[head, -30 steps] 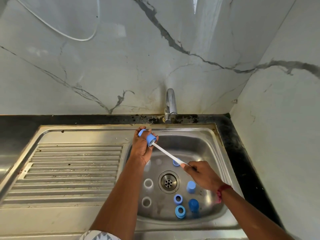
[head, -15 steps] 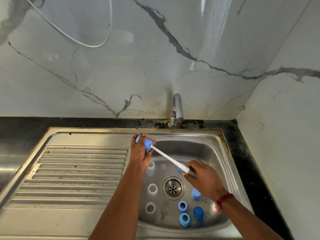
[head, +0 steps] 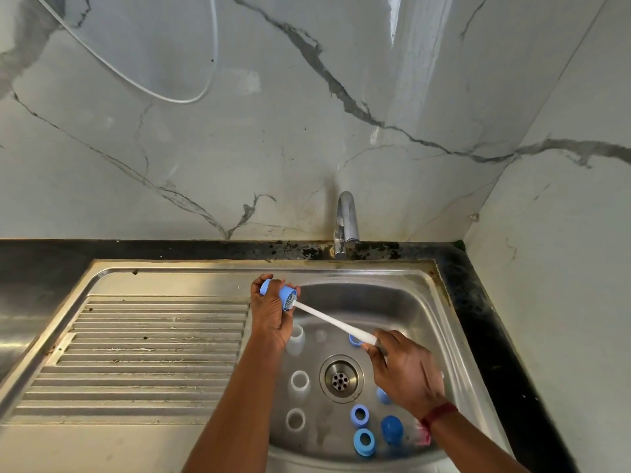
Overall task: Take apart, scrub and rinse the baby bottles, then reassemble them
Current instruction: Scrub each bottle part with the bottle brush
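1. The blue cap [head: 286,295] is held in the air over the left edge of the sink [head: 392,302], with its open mouth turned to the right.
2. The left hand [head: 269,319] grips it, fingers and thumb curled round its outer wall.
3. The right hand [head: 406,373] pinches the near end of the white brush [head: 327,319]. The bristle head sits inside the cap.
4. Handling, as judged: the cap is light, rigid plastic, probably wet and slippery. The outer wall is the sound place to hold it, since that leaves the mouth free for the brush.
5. Three clear bottles [head: 299,382] stand upright left of the drain [head: 340,378]. Blue rings [head: 359,415] and further blue parts lie to its right and front.
6. Edges: the ridged drainboard [head: 146,353] lies just left of the left hand, and the tap [head: 346,216] stands behind, well apart.
7. Room: there is open air above the basin for brush strokes. A dropped cap would likely land among the loose parts below.
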Motion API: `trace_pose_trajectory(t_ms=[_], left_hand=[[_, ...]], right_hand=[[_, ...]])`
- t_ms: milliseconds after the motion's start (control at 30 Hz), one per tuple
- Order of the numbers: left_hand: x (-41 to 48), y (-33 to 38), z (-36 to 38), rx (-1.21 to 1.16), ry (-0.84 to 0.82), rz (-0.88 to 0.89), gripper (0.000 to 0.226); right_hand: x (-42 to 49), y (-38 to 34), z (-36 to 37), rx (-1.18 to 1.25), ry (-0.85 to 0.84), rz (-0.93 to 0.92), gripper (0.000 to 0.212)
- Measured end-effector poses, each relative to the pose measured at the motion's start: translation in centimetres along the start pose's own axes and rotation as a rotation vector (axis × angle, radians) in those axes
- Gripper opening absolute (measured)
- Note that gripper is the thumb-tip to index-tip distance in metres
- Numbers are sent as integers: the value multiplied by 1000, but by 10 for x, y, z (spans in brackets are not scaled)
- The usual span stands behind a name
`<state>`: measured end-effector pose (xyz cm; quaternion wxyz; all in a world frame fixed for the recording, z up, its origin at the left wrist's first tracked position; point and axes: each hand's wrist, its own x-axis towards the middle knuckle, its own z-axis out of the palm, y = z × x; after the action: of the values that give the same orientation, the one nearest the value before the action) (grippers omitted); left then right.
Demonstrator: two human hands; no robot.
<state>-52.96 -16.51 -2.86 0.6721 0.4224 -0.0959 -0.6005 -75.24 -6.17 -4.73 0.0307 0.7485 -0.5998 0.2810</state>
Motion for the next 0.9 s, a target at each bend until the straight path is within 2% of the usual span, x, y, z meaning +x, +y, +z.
trace_pose_trajectory(t_ms=[67, 133, 267, 433, 600, 767, 900], left_hand=[[0, 3, 3, -2, -11, 13, 27], [-1, 6, 7, -5, -26, 24, 27], [-4, 9, 15, 6, -47, 23, 26], [-7, 9, 18, 56, -38, 28, 26], [-6, 7, 15, 18, -54, 1, 26], [-5, 3, 10, -101, -112, -88, 21], [-4, 1, 5, -157, -144, -142, 22]], right_hand=[[0, -3, 1, 29, 1, 41, 15], [2, -6, 1, 42, 16, 61, 13], [9, -13, 1, 40, -28, 100, 39], [10, -11, 3, 152, -254, 240, 26], [16, -6, -9, 342, -444, 307, 37], [16, 0, -19, 331, -518, 313, 49], [15, 2, -21, 405, -558, 343, 50]])
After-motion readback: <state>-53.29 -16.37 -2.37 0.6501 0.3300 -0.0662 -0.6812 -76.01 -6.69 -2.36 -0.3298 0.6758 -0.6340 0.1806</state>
